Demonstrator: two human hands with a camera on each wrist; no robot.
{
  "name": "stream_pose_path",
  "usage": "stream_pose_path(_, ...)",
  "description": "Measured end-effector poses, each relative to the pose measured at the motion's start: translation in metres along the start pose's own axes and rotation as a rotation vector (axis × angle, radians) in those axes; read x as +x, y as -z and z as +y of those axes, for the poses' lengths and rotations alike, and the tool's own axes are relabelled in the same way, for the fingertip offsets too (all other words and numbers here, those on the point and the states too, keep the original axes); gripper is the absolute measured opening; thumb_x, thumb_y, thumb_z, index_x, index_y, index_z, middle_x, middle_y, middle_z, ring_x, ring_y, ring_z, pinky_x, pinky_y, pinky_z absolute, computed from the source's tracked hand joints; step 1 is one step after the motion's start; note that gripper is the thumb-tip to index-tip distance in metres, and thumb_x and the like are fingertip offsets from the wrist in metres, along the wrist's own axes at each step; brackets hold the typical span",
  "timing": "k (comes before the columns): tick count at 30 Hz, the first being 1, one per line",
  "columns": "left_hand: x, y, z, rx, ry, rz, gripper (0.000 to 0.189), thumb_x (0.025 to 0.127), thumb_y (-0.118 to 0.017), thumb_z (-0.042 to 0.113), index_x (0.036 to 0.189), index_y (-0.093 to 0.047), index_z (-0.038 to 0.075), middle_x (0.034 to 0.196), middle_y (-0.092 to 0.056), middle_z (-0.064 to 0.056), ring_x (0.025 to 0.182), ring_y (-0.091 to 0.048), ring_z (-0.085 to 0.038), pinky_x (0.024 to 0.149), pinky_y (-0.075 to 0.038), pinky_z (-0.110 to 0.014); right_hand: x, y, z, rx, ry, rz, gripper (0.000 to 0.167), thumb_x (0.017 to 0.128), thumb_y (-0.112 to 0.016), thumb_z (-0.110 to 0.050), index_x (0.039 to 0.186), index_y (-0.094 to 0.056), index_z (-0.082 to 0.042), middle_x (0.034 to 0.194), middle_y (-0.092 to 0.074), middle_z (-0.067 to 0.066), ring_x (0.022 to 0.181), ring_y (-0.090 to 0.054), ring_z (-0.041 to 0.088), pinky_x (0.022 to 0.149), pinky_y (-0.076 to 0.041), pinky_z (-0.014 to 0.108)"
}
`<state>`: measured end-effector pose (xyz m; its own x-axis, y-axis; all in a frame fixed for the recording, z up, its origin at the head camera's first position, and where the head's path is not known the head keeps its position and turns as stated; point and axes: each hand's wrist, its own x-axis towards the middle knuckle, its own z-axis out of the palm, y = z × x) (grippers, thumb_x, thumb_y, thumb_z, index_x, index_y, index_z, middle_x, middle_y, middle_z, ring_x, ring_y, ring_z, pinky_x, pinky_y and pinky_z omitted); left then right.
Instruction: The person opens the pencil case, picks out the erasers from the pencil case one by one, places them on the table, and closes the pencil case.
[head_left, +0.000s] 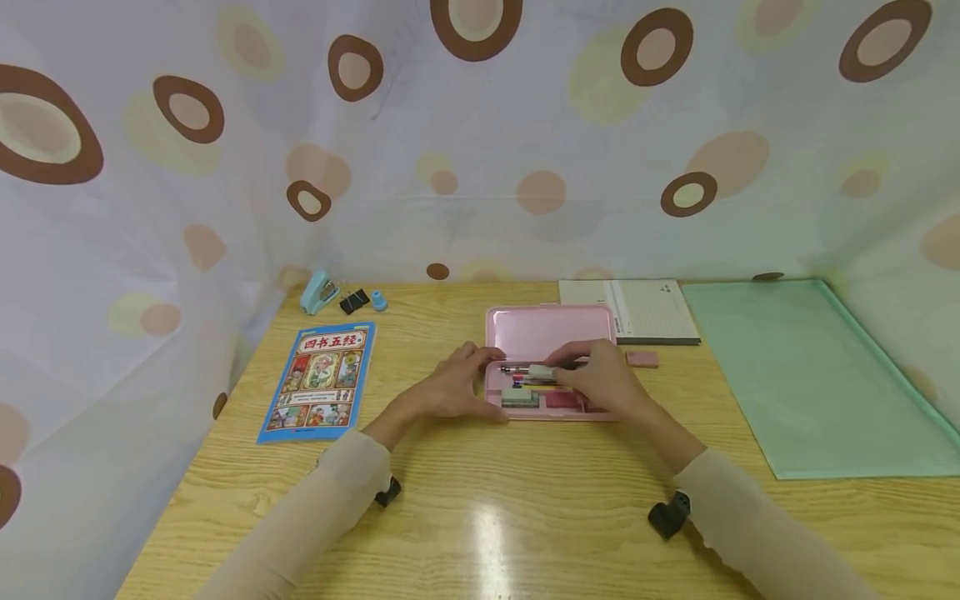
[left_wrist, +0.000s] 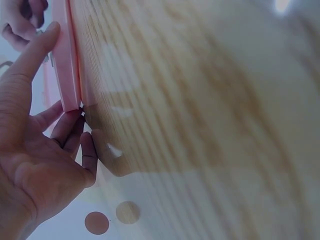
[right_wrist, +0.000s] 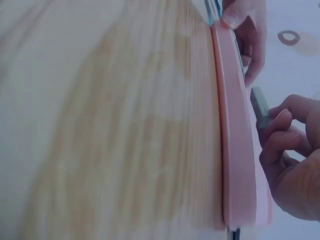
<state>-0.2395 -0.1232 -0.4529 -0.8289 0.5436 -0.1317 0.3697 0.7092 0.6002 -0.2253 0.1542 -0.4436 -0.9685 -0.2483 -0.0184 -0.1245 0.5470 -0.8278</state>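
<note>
A person in pale sleeves sits at a wood-grain counter [head_left: 442, 517], both hands on or above an open pink pencil case [right_wrist: 240, 150]. Clock positions run from the case, twelve being away from the person.

The left hand [head_left: 453, 385] grips the case's nine o'clock end, thumb against the near corner, fingers spread toward the far one. The right hand [head_left: 600, 379] pinches a small grey-green block [right_wrist: 260, 107] between thumb and fingers, above the case's open tray. The lid [head_left: 551, 332] lies back toward twelve.

Inside the tray are several pens [head_left: 536, 380], a second pale green block [head_left: 520, 398] toward seven o'clock and a dark pink item [head_left: 562, 400] toward five, partly hidden.

A blue-edged booklet [head_left: 317, 383] lies at nine. Toward ten are a light blue stapler [head_left: 318, 293], a black binder clip [head_left: 355, 301] and a little blue object [head_left: 378, 301]. A notebook [head_left: 652, 308] lies between one and two. At three sits a pink block [head_left: 642, 359], just beside the case, and farther out a green mat [head_left: 817, 383].
</note>
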Motion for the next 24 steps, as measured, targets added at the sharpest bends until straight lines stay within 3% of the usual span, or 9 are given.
stream_pose_path(3,0.000,0.001,0.001,-0.002,-0.011,0.002,0.093,0.075,-0.089,0.055,0.152,-0.046,0.023,0.119,-0.046,-0.001,0.106,-0.044,-0.020,0.092,-0.035,-0.039,-0.003,0.014,0.008,0.089,-0.025,-0.010,0.015,0.097,-0.073,-0.018,0.109,-0.079,-0.012,0.086,-0.073,0.010,0.049,-0.050,0.016,0.045,-0.041,0.028)
stream_pose_path(8,0.001,0.000,0.001,-0.009,-0.022,0.003,0.094,0.075,-0.090,0.053,0.152,-0.047,0.021,0.118,-0.047,-0.002,0.104,-0.043,-0.020,0.091,-0.035,-0.038,-0.009,0.044,0.028,0.198,-0.035,0.020,0.022,0.100,-0.070,-0.020,0.117,-0.075,-0.006,0.059,-0.059,0.009,0.044,-0.044,0.014,0.043,-0.038,0.032)
stream_pose_path(16,0.000,-0.001,0.003,-0.005,-0.014,0.004,0.093,0.075,-0.090,0.053,0.152,-0.047,0.021,0.118,-0.047,-0.002,0.105,-0.044,-0.020,0.091,-0.035,-0.038,-0.020,0.096,0.062,0.279,-0.049,0.175,0.032,0.099,-0.072,-0.019,0.121,-0.071,0.004,0.077,-0.072,0.005,0.058,-0.056,0.011,0.051,-0.047,0.030)
stream_pose_path(24,-0.001,0.000,0.002,-0.007,-0.009,0.005,0.092,0.075,-0.090,0.053,0.151,-0.047,0.022,0.119,-0.048,-0.002,0.106,-0.045,-0.020,0.093,-0.035,-0.040,-0.028,0.138,0.096,0.243,-0.101,0.150,0.033,0.101,-0.070,-0.022,0.123,-0.071,0.004,0.075,-0.071,0.005,0.062,-0.060,0.016,0.055,-0.049,0.033)
